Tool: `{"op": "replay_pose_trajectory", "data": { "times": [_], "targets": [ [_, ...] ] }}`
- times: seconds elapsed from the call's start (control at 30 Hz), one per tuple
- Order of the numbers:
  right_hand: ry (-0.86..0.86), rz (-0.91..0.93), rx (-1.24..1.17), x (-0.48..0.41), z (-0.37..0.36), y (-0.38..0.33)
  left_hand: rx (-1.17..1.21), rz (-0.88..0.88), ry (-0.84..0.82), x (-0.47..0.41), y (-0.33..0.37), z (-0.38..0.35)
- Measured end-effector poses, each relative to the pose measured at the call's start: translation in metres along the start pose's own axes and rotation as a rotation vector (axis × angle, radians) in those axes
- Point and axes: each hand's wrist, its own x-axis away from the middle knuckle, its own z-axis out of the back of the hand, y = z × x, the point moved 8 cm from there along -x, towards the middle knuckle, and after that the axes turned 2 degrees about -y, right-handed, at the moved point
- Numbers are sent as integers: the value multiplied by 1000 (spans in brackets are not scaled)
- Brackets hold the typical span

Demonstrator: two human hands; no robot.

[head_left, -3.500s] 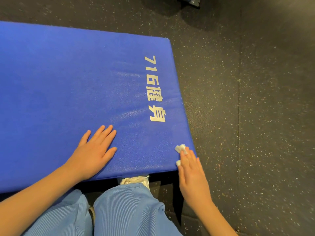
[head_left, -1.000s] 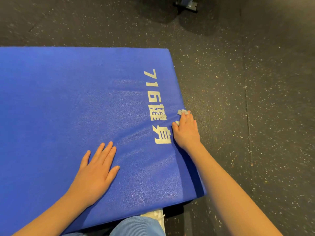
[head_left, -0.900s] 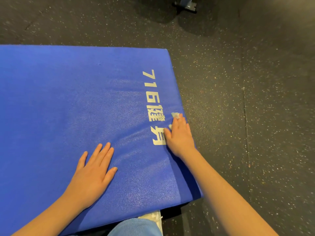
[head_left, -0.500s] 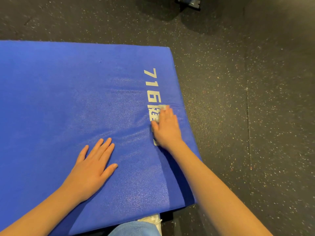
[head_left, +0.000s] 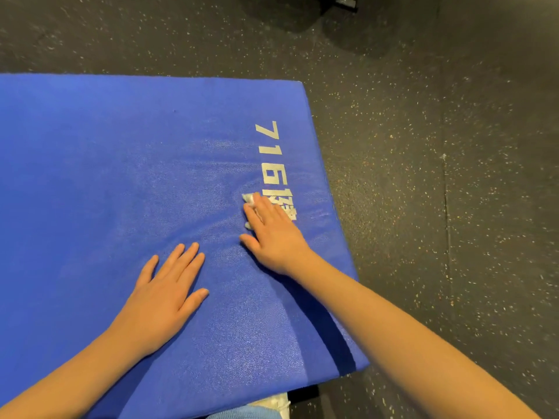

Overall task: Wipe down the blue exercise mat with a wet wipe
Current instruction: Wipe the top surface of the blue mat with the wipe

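Mat [head_left: 106,176] lies on speckled floor [head_left: 453,207]. Left hand [head_left: 163,294] rests flat, fingers straight, near the mat's front edge. Right hand [head_left: 272,234] presses a white wipe [head_left: 248,198] onto the lettering [head_left: 273,164] near the right edge.

Dim, even light; soft shadows, sharp focus, bowed edges

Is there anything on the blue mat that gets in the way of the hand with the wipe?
Only the person's own left hand, resting flat on the mat just left of the right hand that presses the wipe. Nothing else visible lies on the mat.
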Motion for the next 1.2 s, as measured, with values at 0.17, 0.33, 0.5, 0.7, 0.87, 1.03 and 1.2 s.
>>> {"op": "replay_pose_trajectory", "data": {
  "times": [0.17, 0.33, 0.5, 0.7, 0.87, 1.03, 1.2],
  "targets": [
    [102, -269, 0, -21, 24, 57, -25, -25, -12, -2, 0, 2],
    [73, -211, -103, -25, 15, 35, -20, -36, -21, -16, -6, 7],
    [90, -72, -32, -12, 16, 48, 43, 38, 30, -38, -26, 16],
    [238, -446, -162, -22, 29, 102, 42, 66, -46, -45, -37, 12],
    [271, -259, -106, -3, 38, 98, 2, 58, -42, -45, -38, 12],
    [313, -565, -168, -17, 42, 137, -49, 32, -6, -45, -42, 10],
    [199, -270, -140, -21, 32, 97, -62, 8, 6, -46, -39, 11]
  ]
}}
